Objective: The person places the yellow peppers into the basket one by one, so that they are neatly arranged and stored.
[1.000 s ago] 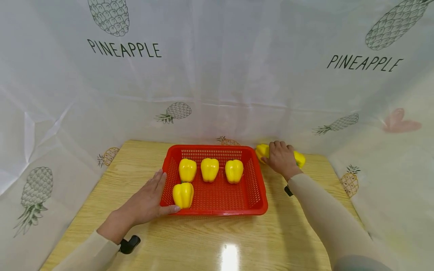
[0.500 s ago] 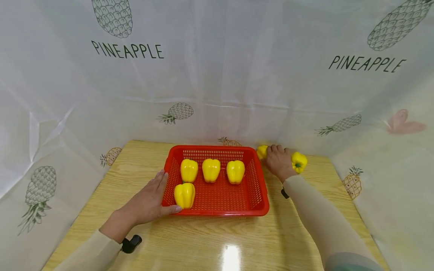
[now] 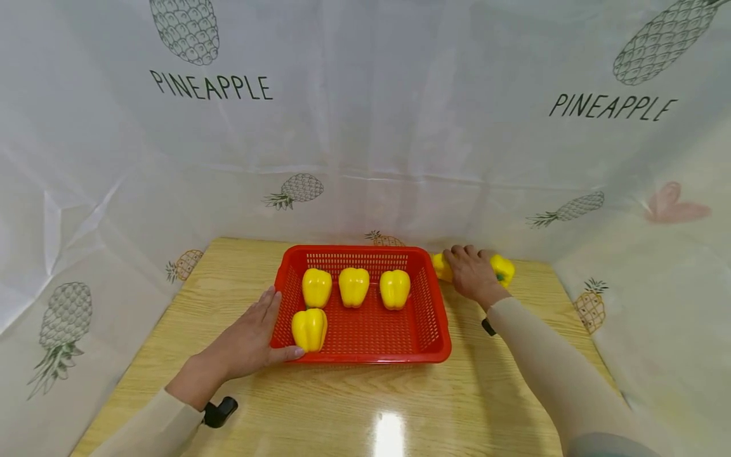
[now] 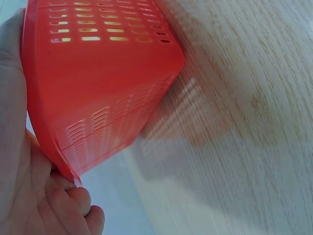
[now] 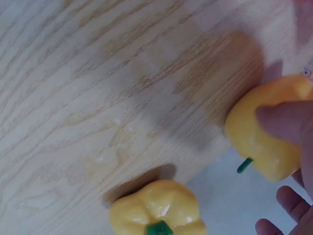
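Note:
A red plastic basket (image 3: 365, 357) stands in the middle of the table, with several yellow bell peppers (image 3: 353, 287) inside. My left hand (image 3: 242, 336) holds its front left corner, thumb along the front rim and fingers against the left side. In the left wrist view, bent fingers (image 4: 73, 208) meet the basket's rim. Just right of the basket, my right hand (image 3: 473, 274) grips a yellow bell pepper (image 5: 249, 127), mostly covered by the hand in the head view. The right wrist view shows the thumb across it and its green stem pointing out.
Another yellow bell pepper (image 3: 502, 270) lies on the wooden table (image 3: 320, 412) just right of my right hand, near the back edge. A white curtain (image 3: 365, 127) printed with pineapples hangs behind the table and along both sides.
My right hand has drawn slightly nearer, and the yellow bell pepper under it has shifted the same way. The left hand and the basket keep their places.

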`<state>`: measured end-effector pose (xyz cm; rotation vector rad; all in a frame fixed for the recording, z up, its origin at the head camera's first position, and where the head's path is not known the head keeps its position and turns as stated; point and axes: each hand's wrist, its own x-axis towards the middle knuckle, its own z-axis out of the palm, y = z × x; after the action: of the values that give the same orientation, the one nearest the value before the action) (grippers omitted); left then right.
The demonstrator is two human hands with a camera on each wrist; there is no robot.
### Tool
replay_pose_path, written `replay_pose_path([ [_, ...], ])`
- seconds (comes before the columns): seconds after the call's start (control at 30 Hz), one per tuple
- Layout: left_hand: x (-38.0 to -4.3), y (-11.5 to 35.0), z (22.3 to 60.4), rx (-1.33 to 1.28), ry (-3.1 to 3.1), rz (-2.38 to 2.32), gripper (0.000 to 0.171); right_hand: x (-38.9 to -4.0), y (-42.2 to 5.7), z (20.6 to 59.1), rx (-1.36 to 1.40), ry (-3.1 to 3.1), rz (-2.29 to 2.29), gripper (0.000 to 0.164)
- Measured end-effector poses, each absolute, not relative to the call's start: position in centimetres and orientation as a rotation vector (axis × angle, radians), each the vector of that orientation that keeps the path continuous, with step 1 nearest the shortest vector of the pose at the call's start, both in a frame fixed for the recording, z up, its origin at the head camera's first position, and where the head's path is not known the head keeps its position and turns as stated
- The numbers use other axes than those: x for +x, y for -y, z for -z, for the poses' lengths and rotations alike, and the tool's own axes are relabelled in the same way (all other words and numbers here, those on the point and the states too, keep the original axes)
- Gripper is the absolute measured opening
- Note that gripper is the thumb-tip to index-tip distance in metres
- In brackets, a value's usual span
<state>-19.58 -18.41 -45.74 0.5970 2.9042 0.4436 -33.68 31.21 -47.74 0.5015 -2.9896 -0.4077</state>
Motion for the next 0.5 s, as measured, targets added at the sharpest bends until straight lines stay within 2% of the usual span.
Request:
replay_pose_path([
  [0.3, -19.6, 18.3, 45.7, 0.596, -2.894, -0.442, 0.133, -32.1, -33.0, 48.5, 0.759, 2.777, 0.488, 0.050],
  [0.5, -19.7, 18.3, 45.5, 0.587, -2.882, -0.457, 0.134, -30.8, -34.7, 48.6, 0.878, 2.724, 0.477, 0.059],
])
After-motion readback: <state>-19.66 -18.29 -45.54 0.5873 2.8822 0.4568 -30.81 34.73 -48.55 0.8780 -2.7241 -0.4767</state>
